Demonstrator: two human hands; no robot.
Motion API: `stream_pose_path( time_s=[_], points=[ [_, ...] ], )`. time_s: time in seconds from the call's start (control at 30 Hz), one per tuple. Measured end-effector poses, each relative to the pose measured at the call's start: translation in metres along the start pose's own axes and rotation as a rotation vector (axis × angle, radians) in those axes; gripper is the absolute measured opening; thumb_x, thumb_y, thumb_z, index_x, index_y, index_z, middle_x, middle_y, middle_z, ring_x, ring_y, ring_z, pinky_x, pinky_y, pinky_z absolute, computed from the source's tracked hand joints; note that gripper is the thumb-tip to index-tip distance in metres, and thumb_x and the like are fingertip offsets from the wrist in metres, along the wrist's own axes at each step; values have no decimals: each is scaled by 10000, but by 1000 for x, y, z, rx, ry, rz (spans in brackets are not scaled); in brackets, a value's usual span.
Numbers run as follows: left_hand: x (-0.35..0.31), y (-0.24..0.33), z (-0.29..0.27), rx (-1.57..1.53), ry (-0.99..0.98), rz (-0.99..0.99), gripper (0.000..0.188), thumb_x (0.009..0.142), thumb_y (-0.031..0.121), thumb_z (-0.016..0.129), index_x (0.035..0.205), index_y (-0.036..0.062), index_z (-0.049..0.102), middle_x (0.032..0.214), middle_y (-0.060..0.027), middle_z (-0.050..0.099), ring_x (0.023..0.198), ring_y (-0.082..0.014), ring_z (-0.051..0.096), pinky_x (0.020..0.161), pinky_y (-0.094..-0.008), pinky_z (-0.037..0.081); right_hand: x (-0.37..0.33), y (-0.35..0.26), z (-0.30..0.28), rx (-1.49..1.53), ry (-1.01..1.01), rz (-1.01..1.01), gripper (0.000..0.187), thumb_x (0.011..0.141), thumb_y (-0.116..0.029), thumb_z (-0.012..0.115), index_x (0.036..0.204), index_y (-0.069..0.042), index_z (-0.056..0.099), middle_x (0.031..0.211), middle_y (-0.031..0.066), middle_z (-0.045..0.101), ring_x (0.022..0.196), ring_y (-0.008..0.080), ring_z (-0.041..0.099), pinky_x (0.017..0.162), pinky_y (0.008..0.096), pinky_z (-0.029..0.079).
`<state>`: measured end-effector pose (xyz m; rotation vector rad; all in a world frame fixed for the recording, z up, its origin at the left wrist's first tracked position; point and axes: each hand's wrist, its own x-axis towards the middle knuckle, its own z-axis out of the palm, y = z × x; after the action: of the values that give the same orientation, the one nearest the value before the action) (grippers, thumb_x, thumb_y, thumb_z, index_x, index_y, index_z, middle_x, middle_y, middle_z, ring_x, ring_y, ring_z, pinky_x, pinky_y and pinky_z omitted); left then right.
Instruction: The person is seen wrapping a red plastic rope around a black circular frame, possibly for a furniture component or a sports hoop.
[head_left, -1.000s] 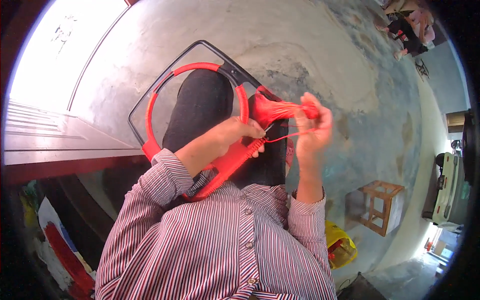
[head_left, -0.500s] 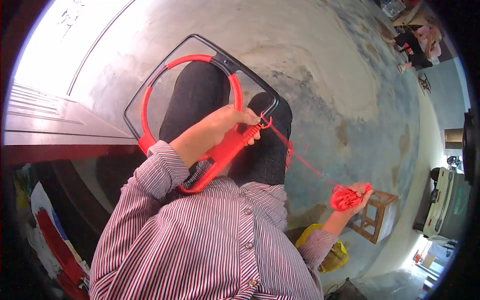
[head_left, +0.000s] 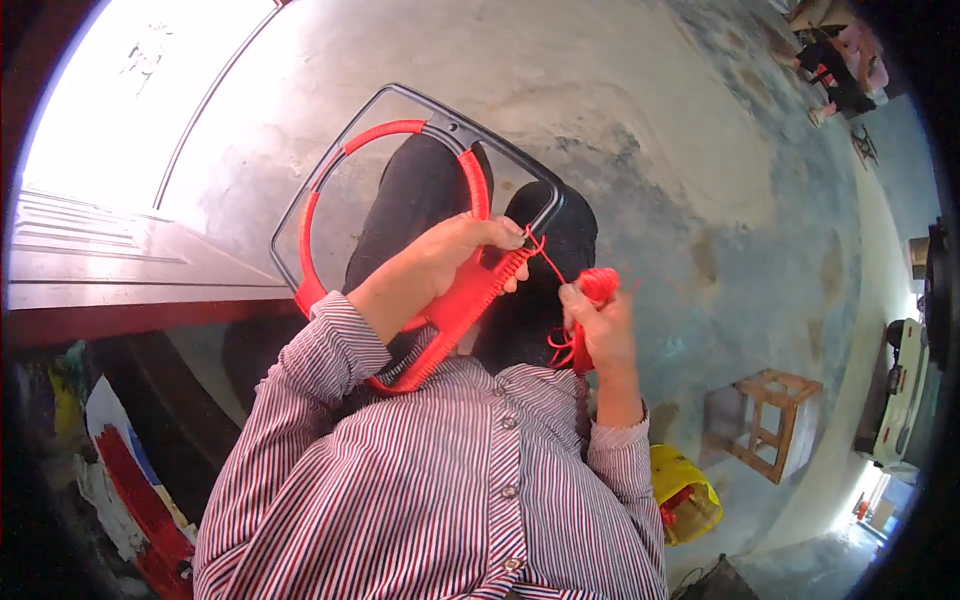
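A black metal frame (head_left: 340, 137) with an inner ring lies across my lap, much of it wrapped in red cord (head_left: 476, 185). My left hand (head_left: 455, 255) grips the cord-wrapped bar of the frame, its thumb pressed near the frame's corner where a loose loop of cord crosses the bare black tube. My right hand (head_left: 605, 325) is closed round a red bundle of cord (head_left: 598, 284), just right of the frame. A short taut strand runs from the loop to my right fingers. Loose red strands dangle below that hand.
To the right, a wooden stool (head_left: 770, 425) lies on the concrete floor, near a yellow bucket (head_left: 690, 495) holding red material. A panelled door (head_left: 120, 250) is at left. Another person (head_left: 845, 65) sits at the far right.
My right hand has come in from the far right to beside the frame, still holding the cord bundle, and the long strand has shortened. My left hand keeps its grip.
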<state>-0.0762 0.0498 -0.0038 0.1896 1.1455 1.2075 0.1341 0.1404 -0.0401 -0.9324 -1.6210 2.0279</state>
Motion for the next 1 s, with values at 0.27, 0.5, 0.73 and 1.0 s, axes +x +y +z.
stream_pose_path(
  time_s=[0.27, 0.5, 0.73, 1.0],
  points=[
    [0, 0, 0, -62, -18, -2, 125, 830, 97, 590, 908, 1, 568, 732, -168, 623, 604, -240, 624, 567, -316, 543, -36, 22, -7, -96, 28, -40, 206, 795, -130, 719, 691, -47, 562, 564, -25, 517, 525, 80, 475, 509, 266, 384],
    [10, -10, -5, 97, -13, 20, 180, 787, 91, 573, 935, -10, 589, 815, -160, 649, 720, -224, 636, 667, -329, 527, 31, 13, -50, -149, 295, -206, 272, 870, -179, 619, 1075, -24, 531, 863, 52, 598, 761, 116, 555, 660, 296, 459],
    [12, -25, -5, 22, 190, 515, 595, 780, 134, 577, 1332, 3, 397, 1243, -111, 529, 1083, -208, 545, 906, -328, 448, 63, -62, 29, -1031, -53, -772, 143, 789, -151, 634, 925, -109, 639, 1060, 61, 616, 941, 268, 592, 745, 406, 507],
    [8, -16, 0, -205, -2, 294, 545, 856, 257, 510, 1301, -49, 429, 1172, -192, 579, 1026, -320, 587, 952, -392, 437, 64, -32, 6, -546, 576, -936, 212, 751, -225, 728, 885, -77, 657, 1033, 69, 603, 979, 259, 575, 808, 354, 477]
  ],
)
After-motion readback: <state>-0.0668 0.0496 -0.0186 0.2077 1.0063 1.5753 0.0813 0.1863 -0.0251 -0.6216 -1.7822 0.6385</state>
